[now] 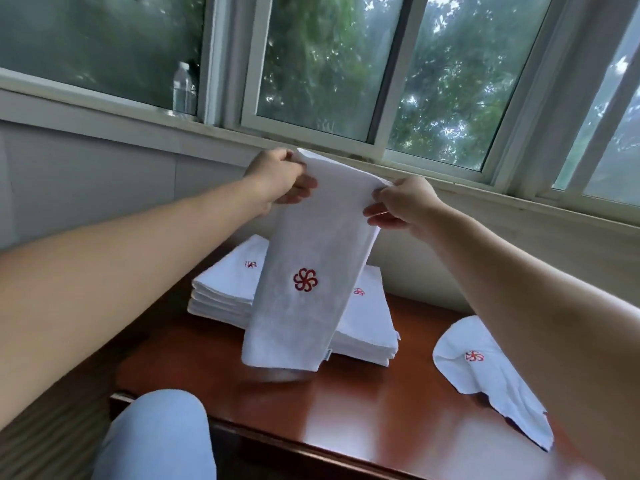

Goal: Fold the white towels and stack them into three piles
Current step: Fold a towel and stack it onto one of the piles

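- Window [311, 64]: fills the upper part of the view. Foliage behind the glass is blurred. The frame runs off the top, left and right edges.
- Table [363, 403]: reddish-brown glossy top. Its right end is hidden behind the right forearm; its near edge is cut off at the bottom of the view.
- Held towel [304, 271]: white, folded to a long panel, hanging upright above the table, with a red pinwheel emblem [305, 279] facing the camera. The lower edge hangs just above the tabletop; contact cannot be determined. It hides the junction between the two piles behind it.
- Right pile [370, 327]: folded white towels on the table, behind the held towel. The left portion is hidden; one small red emblem shows.
- Left pile [228, 285]: folded white towels, beside the right pile. Whether the two piles touch cannot be determined. Layer count is hard to make out.
- Loose towel [485, 375]: unfolded, lying on the table at the right, well apart from the piles. It is partly covered by the right forearm.
- Knee [162, 434]: in light blue fabric, at the bottom of the view, cut off by the lower edge.
- Left hand [277, 176]: fingers curled, pinching the top left corner of the held towel. Fingertips are hidden behind the cloth.
- Right hand [401, 202]: thumb and fingers pinching the top right edge of the held towel.
- Water bottle [183, 88]: clear, standing on the window ledge at the left; label detail is not legible.
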`<state>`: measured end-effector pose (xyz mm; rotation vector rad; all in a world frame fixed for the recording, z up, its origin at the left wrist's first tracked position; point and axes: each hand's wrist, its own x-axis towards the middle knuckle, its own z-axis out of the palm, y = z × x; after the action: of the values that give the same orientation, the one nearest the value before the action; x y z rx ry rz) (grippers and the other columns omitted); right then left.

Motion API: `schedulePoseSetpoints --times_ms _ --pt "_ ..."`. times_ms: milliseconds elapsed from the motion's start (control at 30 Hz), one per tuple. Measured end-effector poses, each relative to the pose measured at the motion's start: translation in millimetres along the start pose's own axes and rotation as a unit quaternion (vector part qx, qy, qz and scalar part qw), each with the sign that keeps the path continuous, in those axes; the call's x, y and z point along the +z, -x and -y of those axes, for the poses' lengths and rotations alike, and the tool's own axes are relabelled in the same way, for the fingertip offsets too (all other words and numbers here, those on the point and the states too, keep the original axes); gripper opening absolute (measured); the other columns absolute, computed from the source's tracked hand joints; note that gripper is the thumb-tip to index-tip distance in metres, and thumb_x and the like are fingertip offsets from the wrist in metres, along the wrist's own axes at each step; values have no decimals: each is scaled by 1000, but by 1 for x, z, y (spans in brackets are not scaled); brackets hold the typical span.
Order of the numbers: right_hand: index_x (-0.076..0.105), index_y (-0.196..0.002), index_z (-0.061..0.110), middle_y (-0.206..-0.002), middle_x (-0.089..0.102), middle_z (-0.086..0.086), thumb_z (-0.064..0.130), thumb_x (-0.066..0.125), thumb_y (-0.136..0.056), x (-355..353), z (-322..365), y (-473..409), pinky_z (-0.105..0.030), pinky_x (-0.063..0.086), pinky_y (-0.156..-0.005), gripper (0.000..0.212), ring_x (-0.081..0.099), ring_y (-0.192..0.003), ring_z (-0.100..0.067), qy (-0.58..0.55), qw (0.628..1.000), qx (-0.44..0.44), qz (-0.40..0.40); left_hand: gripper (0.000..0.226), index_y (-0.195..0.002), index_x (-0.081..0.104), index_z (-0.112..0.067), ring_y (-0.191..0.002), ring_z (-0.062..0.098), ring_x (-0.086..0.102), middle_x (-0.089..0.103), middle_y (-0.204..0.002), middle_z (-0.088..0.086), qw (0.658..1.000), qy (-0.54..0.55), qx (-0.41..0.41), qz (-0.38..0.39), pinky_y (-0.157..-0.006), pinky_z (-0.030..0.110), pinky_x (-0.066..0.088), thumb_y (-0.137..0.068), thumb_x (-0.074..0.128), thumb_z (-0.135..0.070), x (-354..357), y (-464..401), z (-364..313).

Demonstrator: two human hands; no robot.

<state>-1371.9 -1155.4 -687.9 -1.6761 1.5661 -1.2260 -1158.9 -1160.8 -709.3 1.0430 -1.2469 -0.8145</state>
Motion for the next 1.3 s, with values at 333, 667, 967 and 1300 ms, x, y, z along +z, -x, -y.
schedulePoseSetpoints --times_ms 333,667,967,1300 --pt "61 -87 15 -96 75 -8 5 65 -96 78 33 -37 -27 61 -84 14 68 -85 -17 -225 971 -75 23 16 -91 53 -28 -82 16 70 79 -95 -2 991 63 71 -90 -77 32 61 -103 53 -17 -65 -38 -9" --pt "65 -88 13 -96 74 -5 -13 51 -86 152 31 -104 -30 59 -93 30 65 -86 -16 -268 960 -68 49 13 -99 58 -30 -84 14 70 79 -96 -7 986 61 84 -128 -80 34 63 -102 53 -18 -97 -123 35" --pt "64 -85 9 -83 69 -5 -11 48 -87 216 -29 -225 -25 56 -76 26 59 -74 -17 -205 978 -20 33 19 -103 60 -28 -82 15 70 77 -105 -1 994 12 20 -110 -68 30 62 -92 66 -13 -88 -237 132" --pt "67 -91 5 -87 66 -12 -4 64 -88 304 -169 -359 -29 61 -78 10 63 -76 -22 -198 974 92 60 30 -119 60 -26 -97 19 71 73 -110 3 993 -30 -80 -76 -72 32 63 -93 73 -16 -59 -353 302"
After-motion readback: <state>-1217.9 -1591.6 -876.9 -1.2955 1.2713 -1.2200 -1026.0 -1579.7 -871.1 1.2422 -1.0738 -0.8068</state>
